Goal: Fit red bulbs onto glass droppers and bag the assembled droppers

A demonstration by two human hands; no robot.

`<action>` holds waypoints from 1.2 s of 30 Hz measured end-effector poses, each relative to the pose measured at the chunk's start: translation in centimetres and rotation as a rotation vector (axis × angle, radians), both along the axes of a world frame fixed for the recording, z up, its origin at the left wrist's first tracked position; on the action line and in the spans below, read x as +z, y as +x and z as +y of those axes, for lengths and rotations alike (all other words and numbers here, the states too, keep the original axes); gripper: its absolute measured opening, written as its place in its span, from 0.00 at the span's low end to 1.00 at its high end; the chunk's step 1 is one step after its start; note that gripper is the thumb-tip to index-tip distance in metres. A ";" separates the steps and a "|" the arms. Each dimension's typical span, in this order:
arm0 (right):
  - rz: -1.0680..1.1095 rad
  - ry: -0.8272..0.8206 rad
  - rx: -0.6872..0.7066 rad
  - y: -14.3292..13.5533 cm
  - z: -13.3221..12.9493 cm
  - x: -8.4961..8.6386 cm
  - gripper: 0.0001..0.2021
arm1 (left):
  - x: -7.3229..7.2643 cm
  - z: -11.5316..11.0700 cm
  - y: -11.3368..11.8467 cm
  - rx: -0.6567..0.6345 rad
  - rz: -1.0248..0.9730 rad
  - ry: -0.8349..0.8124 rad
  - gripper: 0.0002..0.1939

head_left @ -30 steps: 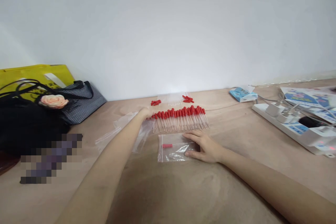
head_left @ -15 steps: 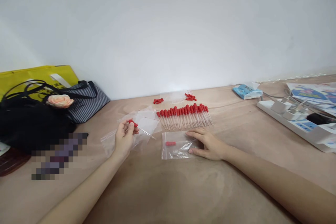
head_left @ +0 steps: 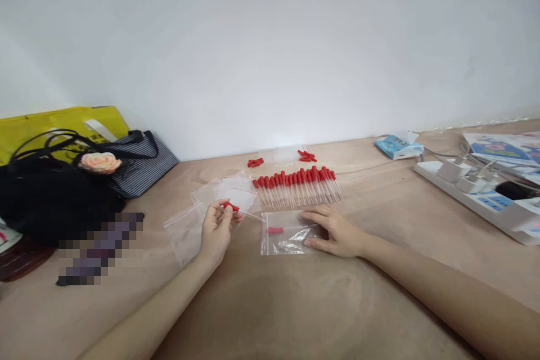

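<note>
My left hand (head_left: 219,229) pinches a red-capped dropper (head_left: 231,207) by its red bulb, the thin clear tube pointing right toward the edge of a clear zip bag (head_left: 291,242). Inside or under that bag's film lies a red bulb (head_left: 275,230). My right hand (head_left: 335,232) rests on the bag's right part with fingers apart. Behind the bag, several red-capped droppers (head_left: 295,185) lie side by side in a row. More clear bags (head_left: 183,230) are spread under and behind my left hand.
Two small piles of red bulbs (head_left: 255,163) (head_left: 306,156) lie near the wall. Bags and a cloth flower (head_left: 100,162) stand at the left. A blue packet (head_left: 399,147) and a white power strip (head_left: 485,197) with plugs are at the right.
My left hand has moved right with the dropper, bringing the tube's tip to the zip bag's left edge. My right hand stays on the bag.
</note>
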State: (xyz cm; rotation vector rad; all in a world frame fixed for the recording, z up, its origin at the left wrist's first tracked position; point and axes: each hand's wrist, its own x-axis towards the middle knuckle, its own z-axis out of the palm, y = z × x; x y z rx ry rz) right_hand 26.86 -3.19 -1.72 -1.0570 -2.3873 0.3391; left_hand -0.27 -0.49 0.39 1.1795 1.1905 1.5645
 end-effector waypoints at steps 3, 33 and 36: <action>0.027 -0.002 -0.013 0.0 0.1 -0.2 0.30 | 0.2 -0.8 0.4 -0.120 0.104 -0.053 0.19; 0.101 -0.102 0.023 1.4 0.1 0.5 0.34 | 0.5 -1.7 2.4 -0.548 0.827 0.204 0.13; 0.096 -0.096 0.029 1.4 0.2 0.4 0.33 | 0.4 -1.5 1.7 -0.506 0.827 0.165 0.13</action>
